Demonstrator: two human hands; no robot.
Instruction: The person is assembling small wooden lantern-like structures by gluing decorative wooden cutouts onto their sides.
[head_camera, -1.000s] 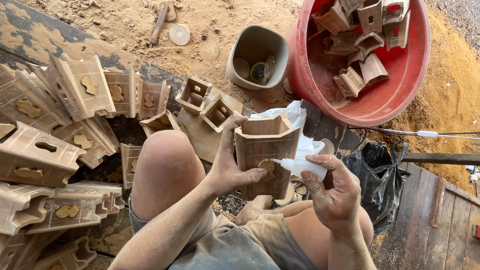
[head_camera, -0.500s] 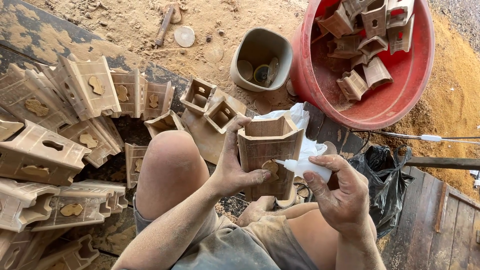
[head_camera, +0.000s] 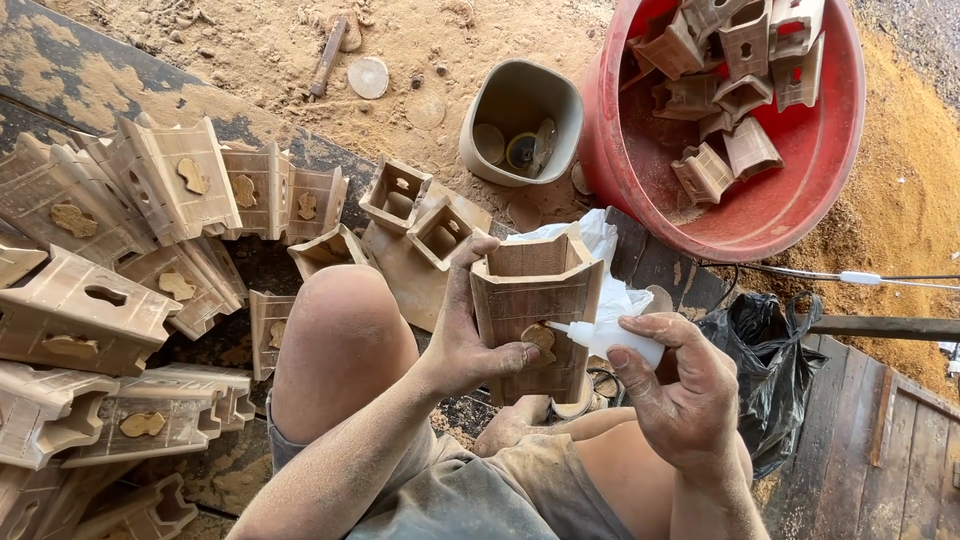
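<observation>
My left hand (head_camera: 478, 338) grips an open-topped wooden box piece (head_camera: 537, 305) upright over my knees, thumb beside a small cut-out wooden ornament (head_camera: 541, 339) on its front face. My right hand (head_camera: 682, 390) is closed around a small white glue bottle (head_camera: 612, 339), whose nozzle touches the ornament. A crumpled white plastic sheet (head_camera: 598, 240) lies just behind the box piece.
Several similar wooden box pieces (head_camera: 150, 250) are stacked at left. A red basin (head_camera: 830, 200) with more pieces sits at upper right, a grey tub (head_camera: 500, 140) beside it. A hammer (head_camera: 330, 50) lies on the sawdust. A black bag (head_camera: 770, 360) rests at right.
The glue bottle's nozzle has moved in against the ornament on the box piece. The left hand keeps the same hold, with the piece barely shifted.
</observation>
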